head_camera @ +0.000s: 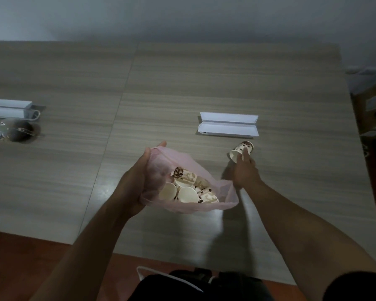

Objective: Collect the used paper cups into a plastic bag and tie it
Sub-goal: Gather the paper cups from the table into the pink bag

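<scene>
- Our left hand [137, 183] grips the left rim of a thin, translucent pink plastic bag [206, 208], fingers curled over the edge and holding its mouth open above the table.
- Inside the bag we see a heap of used cream paper cups printed with brown coffee beans [188, 189], some with their open mouths facing up, others lying on their sides.
- Our right hand [245, 172] reaches forward to one more coffee-bean paper cup [241, 151], which is tipped on its side with its mouth toward the left; our fingers [245, 154] close around its wall, grasping it just right of the bag.
- The pale, wood-grain table [161, 94] carries everything; its near edge meets a reddish-brown floor [30, 257].
- Just beyond the lone cup lies a long, flat white box with its lid folded open [228, 126].
- Far left on the table sit a second open white box [7, 110] and a dark, rounded object [19, 131] that we cannot identify.
</scene>
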`<state>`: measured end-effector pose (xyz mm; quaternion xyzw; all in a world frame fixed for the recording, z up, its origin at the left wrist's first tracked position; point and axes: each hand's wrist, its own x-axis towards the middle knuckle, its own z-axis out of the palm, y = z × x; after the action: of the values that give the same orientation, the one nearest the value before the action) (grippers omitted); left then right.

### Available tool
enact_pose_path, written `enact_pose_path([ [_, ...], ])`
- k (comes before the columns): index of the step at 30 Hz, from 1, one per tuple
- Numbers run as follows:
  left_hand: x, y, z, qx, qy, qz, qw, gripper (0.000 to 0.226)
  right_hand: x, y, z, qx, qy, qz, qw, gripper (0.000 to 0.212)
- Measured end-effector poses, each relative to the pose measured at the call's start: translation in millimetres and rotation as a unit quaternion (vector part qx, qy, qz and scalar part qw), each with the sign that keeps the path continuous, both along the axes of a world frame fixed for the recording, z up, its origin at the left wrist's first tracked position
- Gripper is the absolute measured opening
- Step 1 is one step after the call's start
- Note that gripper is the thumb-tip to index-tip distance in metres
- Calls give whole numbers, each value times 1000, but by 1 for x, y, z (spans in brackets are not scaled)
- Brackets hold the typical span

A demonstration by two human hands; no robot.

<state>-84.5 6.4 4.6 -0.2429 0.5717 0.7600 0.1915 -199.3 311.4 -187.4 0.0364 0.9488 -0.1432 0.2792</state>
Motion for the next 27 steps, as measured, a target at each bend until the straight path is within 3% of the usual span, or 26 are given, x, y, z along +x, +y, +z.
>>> enact_pose_path([
  [4, -1, 2, 3, -3, -11, -3, 1000, 49, 1, 15, 1, -57, 86, -65, 993, 66],
  [7, -2, 3, -1, 5, -11, -7, 1000, 50, -1, 30, 14, -83, 152, -91, 981, 45],
  [9, -4, 6, -6, 26, -11, 14, 999, 50, -4, 39, 25, -149, 161, -149, 964, 31],
  [12, -7, 19, 0, 35, 2, 29, 999, 49, -9, 38, 56, -312, 101, -243, 913, 15],
  [14, -10, 27, 3, 30, 6, 24, 999, 50, -11, 35, 80, -472, 7, -290, 832, 14],
  [15, -11, 29, 5, 24, 8, 23, 999, 49, -9, 31, 94, -535, -52, -281, 795, 17],
  [17, -13, 36, 8, 24, 9, 23, 999, 48, 3, 21, 120, -581, -157, -222, 767, 17],
  [21, -22, 49, 18, 29, 6, 22, 999, 46, 33, -10, 136, -539, -251, -106, 797, 27],
  [27, -30, 62, 35, 34, 36, 9, 999, 45, 63, -55, 136, -454, -177, -49, 872, 35],
])
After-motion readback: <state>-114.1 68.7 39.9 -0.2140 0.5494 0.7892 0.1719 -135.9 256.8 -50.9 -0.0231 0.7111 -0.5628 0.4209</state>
